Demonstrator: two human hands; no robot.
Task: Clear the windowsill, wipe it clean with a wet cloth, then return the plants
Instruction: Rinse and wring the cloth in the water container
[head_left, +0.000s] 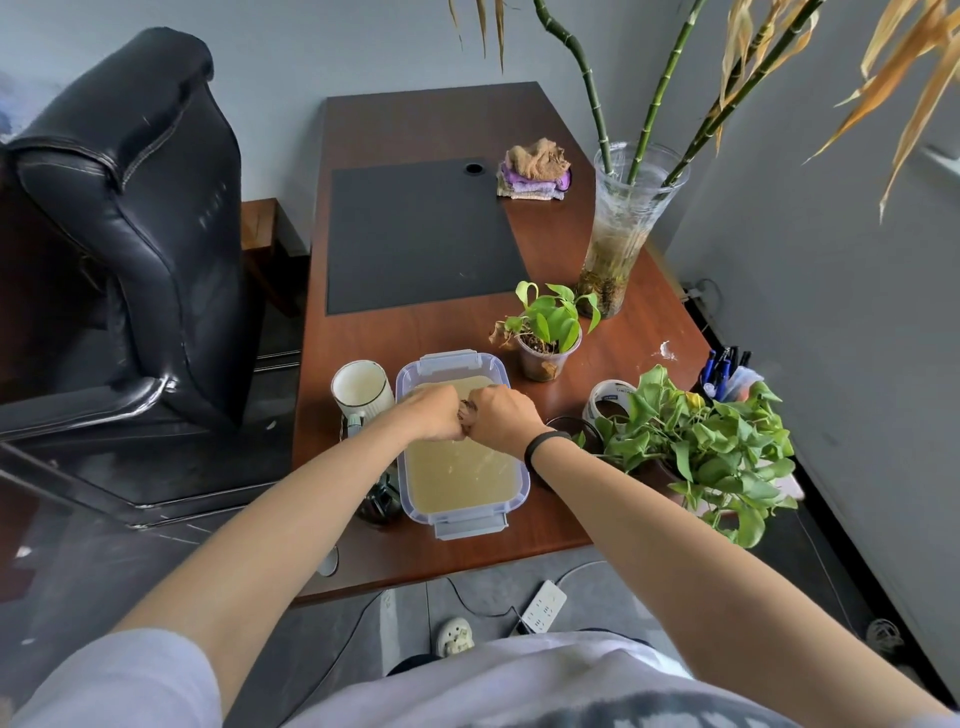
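Both my hands are clenched into fists, knuckle to knuckle. My left hand (435, 414) and my right hand (503, 417) each grip an end of the small brown cloth (469, 413), of which only a dark wad shows between them. I hold it over the far half of the clear rectangular plastic tub (467, 522), which is nearly full of cloudy yellowish water and sits on the reddish-brown wooden surface (415, 332).

The trouble I expect is water going where I don't want it. The tub is filled high and my forearms pass over its rim, so a knock could slop it over — and a white power strip (544, 605) lies on the floor just below the surface's near edge. If I twist off-centre, drips could land on the white ribbed mug (361, 389) just beside the tub's left wall. If I wring too little, the cloth may streak the windowsill, which is out of view. The small green plant in a clear plastic cup (548, 345) stands near my right hand — a wide swing could tip it.
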